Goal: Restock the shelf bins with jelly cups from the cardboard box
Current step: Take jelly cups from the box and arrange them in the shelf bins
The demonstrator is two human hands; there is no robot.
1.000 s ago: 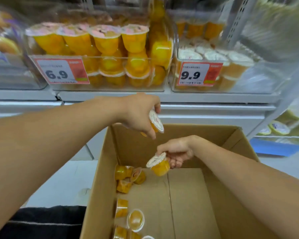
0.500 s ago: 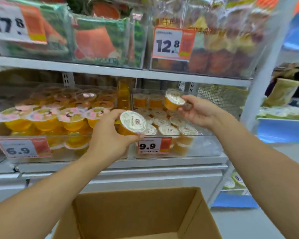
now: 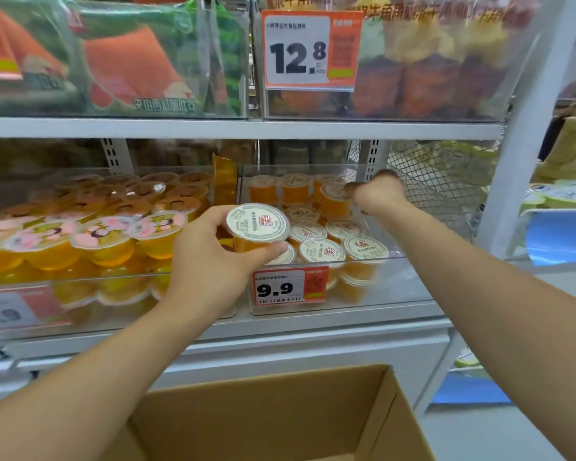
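A left hand (image 3: 210,257) grips a jelly cup (image 3: 257,226) lid-up, ready for stacking, while the right hand (image 3: 378,194) sets another cup (image 3: 334,198) deep in the clear bin (image 3: 396,284)

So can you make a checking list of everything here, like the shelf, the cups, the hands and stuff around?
Surface: white shelf carrying clear bins.
Job's things: right bin, tagged 9.9, part filled with white-lidded jelly cups; cardboard box below.
Clutter: left bin of pink-lidded cups; snack packs above.
Grippers: left hand holds a jelly cup at the bin front; right hand sets another cup at the back.
Cables: nothing seen.
Surroundings: wire mesh, neighbouring shelves.
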